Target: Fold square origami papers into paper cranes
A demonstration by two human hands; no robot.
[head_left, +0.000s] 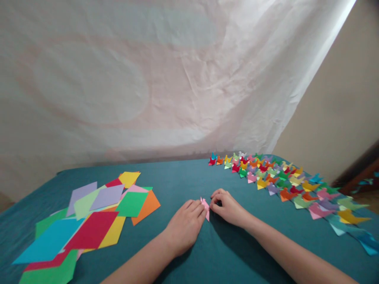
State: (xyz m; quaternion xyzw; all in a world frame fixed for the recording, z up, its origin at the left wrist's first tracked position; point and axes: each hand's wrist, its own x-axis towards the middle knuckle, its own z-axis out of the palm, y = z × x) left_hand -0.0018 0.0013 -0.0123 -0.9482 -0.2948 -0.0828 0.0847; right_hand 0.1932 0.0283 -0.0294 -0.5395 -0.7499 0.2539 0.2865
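Observation:
A small piece of pink origami paper (206,208), folded narrow with pointed ends, is between my hands on the teal cloth. My left hand (187,224) lies over its left side, fingers together and pressed on the paper. From the right, my right hand (227,207) pinches at its edge with thumb and curled fingers. The fingertips partly cover the paper, so its full shape is hidden.
Loose coloured paper squares (99,230) overlap in a spread pile on the left. Rows of small folded paper birds (272,179) in many colours stand along the right side. The teal tablecloth (177,177) reaches back to a hanging pale sheet (166,86).

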